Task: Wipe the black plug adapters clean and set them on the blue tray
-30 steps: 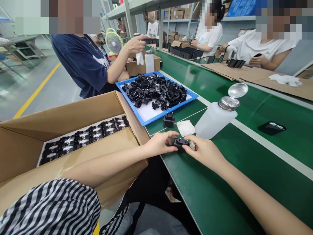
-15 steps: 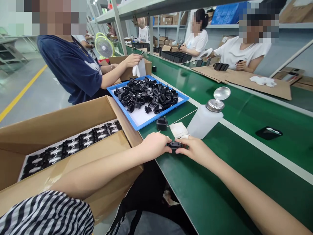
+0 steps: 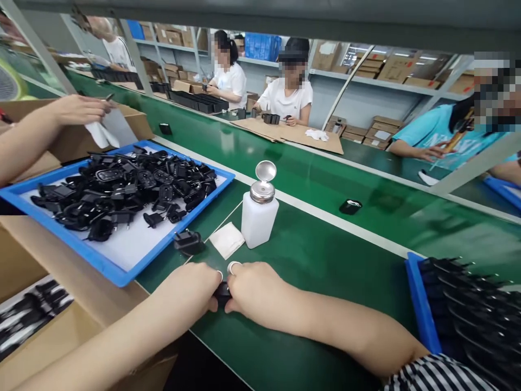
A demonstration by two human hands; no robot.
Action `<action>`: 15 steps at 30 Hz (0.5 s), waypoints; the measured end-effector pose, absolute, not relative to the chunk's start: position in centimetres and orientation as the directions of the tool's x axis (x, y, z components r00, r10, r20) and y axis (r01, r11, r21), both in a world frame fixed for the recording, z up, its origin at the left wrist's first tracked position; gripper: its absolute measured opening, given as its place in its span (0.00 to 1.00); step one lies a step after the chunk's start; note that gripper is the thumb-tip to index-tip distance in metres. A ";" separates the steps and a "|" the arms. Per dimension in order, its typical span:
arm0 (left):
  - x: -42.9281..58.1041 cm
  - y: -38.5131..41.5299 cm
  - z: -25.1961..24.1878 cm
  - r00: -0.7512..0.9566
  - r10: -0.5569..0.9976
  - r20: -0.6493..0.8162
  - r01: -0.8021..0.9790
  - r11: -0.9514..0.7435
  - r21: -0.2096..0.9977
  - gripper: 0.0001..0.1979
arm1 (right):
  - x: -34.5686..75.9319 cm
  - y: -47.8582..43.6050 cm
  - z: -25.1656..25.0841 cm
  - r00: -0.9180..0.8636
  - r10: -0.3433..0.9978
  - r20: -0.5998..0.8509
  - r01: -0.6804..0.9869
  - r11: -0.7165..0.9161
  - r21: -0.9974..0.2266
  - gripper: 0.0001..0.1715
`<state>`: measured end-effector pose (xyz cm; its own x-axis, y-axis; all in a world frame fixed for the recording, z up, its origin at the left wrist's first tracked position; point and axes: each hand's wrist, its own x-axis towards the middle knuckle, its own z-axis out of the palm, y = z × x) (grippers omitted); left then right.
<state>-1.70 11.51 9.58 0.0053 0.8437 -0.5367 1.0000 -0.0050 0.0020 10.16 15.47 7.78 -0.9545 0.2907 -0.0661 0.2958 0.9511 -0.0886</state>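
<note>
My left hand (image 3: 191, 290) and my right hand (image 3: 254, 293) meet at the near edge of the green belt (image 3: 325, 255), both pinched on a small black plug adapter (image 3: 222, 294) that is mostly hidden between them. Just beyond lie another black adapter (image 3: 188, 241), a folded white cloth (image 3: 227, 239) and a white dispenser bottle (image 3: 259, 214) with its metal lid flipped up. A blue tray (image 3: 97, 260) heaped with black adapters sits at the left.
A cardboard box (image 3: 36, 320) with rows of black parts stands at lower left. Another blue tray (image 3: 423, 309) of black parts is at lower right. A black part (image 3: 350, 206) lies on the belt. A neighbour's hand (image 3: 75, 108) holds a cloth; several people sit across the belt.
The view has swung to the right, bringing the right-hand blue tray into sight. My hands have closed tighter together round the adapter, which now shows less.
</note>
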 end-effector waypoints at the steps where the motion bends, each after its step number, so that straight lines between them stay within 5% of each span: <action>1: -1.4 11.8 9.9 -0.027 0.813 -0.582 1.000 0.021 -0.016 0.06 | 10.1 15.7 7.8 -0.951 0.294 -0.098 0.304 0.945 -0.116 0.17; 7: -0.2 12.7 11.0 0.038 0.727 -0.686 0.994 0.041 0.098 0.09 | 9.5 15.8 7.7 -0.926 0.333 -0.177 0.364 0.912 -0.190 0.13; 11: -0.8 11.1 10.3 0.004 0.844 -0.536 0.998 0.033 0.058 0.05 | 9.8 16.5 8.8 -0.920 0.329 -0.212 0.363 0.919 -0.152 0.22; 15: -1.6 9.4 9.6 0.065 0.943 -0.326 0.990 -0.019 0.141 0.18 | 14.2 19.6 11.0 -0.898 0.267 -0.350 0.319 0.942 -0.100 0.21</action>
<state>-1.58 9.42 9.58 0.0647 0.9433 -0.3256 0.9899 -0.0193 0.1405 14.20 19.56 10.95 -0.8979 0.2672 -0.3498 0.3193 0.9424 -0.0999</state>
